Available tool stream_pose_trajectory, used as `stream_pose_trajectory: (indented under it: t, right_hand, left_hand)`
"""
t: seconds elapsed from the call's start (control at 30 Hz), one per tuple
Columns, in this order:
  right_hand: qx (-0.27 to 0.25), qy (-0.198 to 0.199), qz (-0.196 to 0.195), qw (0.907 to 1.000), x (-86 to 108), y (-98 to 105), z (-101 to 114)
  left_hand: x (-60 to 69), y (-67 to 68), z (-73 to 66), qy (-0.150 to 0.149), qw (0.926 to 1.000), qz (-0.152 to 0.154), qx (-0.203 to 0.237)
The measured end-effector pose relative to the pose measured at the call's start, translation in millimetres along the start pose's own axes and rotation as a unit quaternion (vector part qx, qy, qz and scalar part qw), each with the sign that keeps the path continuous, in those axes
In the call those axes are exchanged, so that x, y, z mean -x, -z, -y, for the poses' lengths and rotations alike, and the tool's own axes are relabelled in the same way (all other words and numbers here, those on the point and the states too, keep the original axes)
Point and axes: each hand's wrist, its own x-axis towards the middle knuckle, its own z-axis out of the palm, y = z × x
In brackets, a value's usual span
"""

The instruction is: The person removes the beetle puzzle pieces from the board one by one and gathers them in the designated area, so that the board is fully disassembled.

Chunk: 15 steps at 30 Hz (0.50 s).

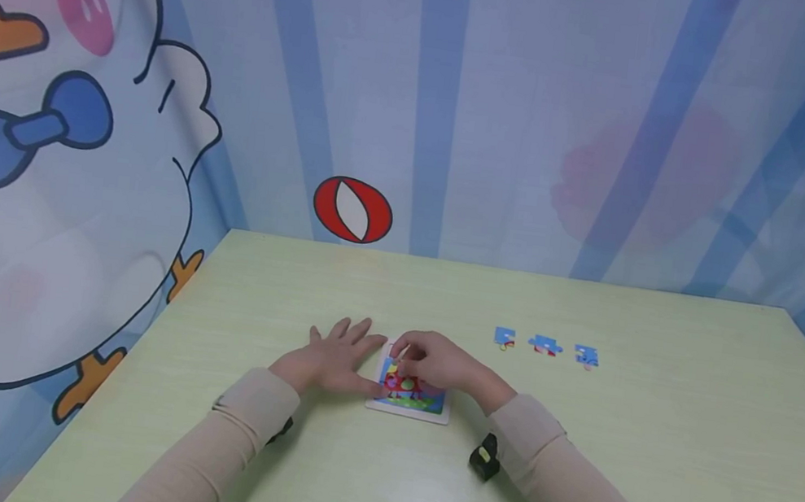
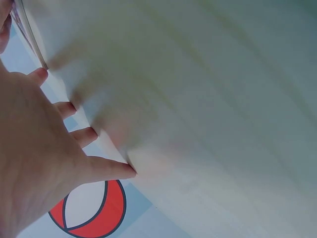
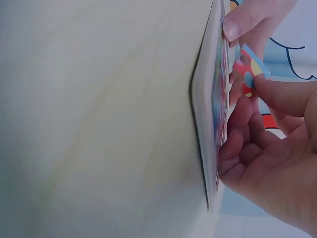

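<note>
A small puzzle board point(image 1: 407, 413) with a colourful picture lies on the table; its white edge point(image 3: 203, 89) shows in the right wrist view. Between thumb and fingers, my right hand point(image 1: 442, 361) pinches a blue, red and yellow puzzle piece point(image 3: 251, 67) just over the board. My left hand point(image 1: 335, 362) lies spread at the board's left side, its thumb on the lower left corner and its other fingers on the table. In the left wrist view the left hand point(image 2: 44, 144) has its fingers apart. The right hand covers the board's upper part.
Three loose puzzle pieces, a left one point(image 1: 505, 338), a middle one point(image 1: 545, 345) and a right one point(image 1: 586, 355), lie in a row on the pale table point(image 1: 684, 444), beyond and right of the board. A printed curtain point(image 1: 503, 131) hangs behind the table's far edge.
</note>
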Motion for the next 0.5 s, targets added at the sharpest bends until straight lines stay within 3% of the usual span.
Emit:
stream_pose_trajectory:
  t: [0.5]
  right_hand:
    - [-0.013, 0.024, 0.003, 0.9996, 29.9, 28.0, -5.8]
  left_hand:
    - [-0.9, -1.7, 0.9, 0.002, 1.0000, -0.001, -0.003]
